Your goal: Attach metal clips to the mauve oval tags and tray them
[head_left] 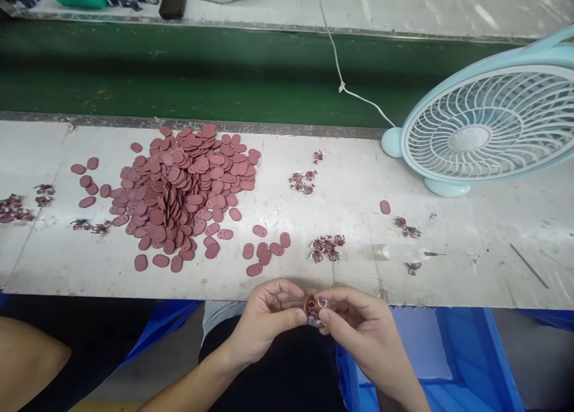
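Note:
My left hand (pixel 268 321) and my right hand (pixel 359 319) meet just below the table's front edge. Between their fingertips is a small reddish-brown figurine (pixel 321 304) with a few white and blue bits. At the left fingertips, against the figurine, a dark red oval base (pixel 307 305) seems to show edge-on; fingers cover much of both. Above my hands lies a cluster of similar small figurines (pixel 327 247). A big heap of flat dusty-red oval bases (pixel 179 191) fills the left middle of the table, and several loose ones (pixel 264 256) lie nearer to me.
A translucent bottle with a needle tip (pixel 403 253) lies on the right of the white table (pixel 484 232). Behind it stands a light-blue fan (pixel 470 138) with a white cord. A green conveyor belt (pixel 224 71) runs beyond. Below are a blue bin (pixel 488 364) and, left, a person's limb (pixel 31 361).

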Available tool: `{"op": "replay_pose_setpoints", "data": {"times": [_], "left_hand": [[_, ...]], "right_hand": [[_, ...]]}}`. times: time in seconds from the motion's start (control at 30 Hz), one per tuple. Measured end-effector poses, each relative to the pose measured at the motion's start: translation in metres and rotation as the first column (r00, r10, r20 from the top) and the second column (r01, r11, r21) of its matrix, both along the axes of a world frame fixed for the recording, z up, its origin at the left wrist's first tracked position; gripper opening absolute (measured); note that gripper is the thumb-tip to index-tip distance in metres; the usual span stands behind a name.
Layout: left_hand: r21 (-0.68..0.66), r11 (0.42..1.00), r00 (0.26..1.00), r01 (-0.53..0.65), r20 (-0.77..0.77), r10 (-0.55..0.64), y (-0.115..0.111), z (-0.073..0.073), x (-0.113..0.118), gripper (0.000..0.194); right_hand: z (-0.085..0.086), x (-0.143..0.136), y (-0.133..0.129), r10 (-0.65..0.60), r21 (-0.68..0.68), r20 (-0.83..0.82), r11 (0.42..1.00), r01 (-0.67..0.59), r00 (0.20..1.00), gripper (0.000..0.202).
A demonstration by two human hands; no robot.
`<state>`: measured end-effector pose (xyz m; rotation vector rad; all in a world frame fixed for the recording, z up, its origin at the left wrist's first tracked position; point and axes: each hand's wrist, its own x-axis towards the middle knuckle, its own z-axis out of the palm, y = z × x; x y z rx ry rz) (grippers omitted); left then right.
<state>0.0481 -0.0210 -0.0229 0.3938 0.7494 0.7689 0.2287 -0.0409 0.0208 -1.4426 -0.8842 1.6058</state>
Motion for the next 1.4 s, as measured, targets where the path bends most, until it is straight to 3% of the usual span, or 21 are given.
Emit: {"op": "replay_pose_setpoints", "data": {"times": [0.13,0.33,0.63,0.77,1.23,1.4], "left_hand": [[0.037,0.999,1.000,0.003,-0.019,-0.002,0.000,0.001,0.001,0.004],[0.093,0.995,0.999,0.025,-0.041,-0.021,-0.001,0.001,0.000,0.005],[0.080,0.997,0.993,-0.015,-0.112,0.024,-0.003,-0.001,0.001,0.004],[0.075,0.996,0.989,-0.041,-0.135,0.051,-0.005,-0.002,0.002,0.005],[0.135,0.990,0.982,-0.048,-0.173,0.071,-0.003,-0.002,0.004,0.005],[0.161,0.987,0.983,-0.004,-0.182,0.034,-0.002,0.000,0.002,0.006]], "right_hand": [[0.002,0.003,0.004,0.017,-0.061,-0.061,0.998,-0.020,0.998,0.015],[0.002,0.008,0.011,0.081,-0.092,-0.111,0.992,-0.091,0.991,0.017],[0.000,0.007,0.007,0.137,-0.079,0.017,0.988,-0.136,0.990,0.018],[0.002,0.008,0.009,0.156,-0.091,-0.007,0.984,-0.156,0.988,0.021],[0.003,0.003,0.007,0.102,-0.054,-0.016,0.993,-0.103,0.995,0.022],[0.006,0.008,0.004,0.145,0.007,0.178,0.989,-0.148,0.973,0.019]]}}
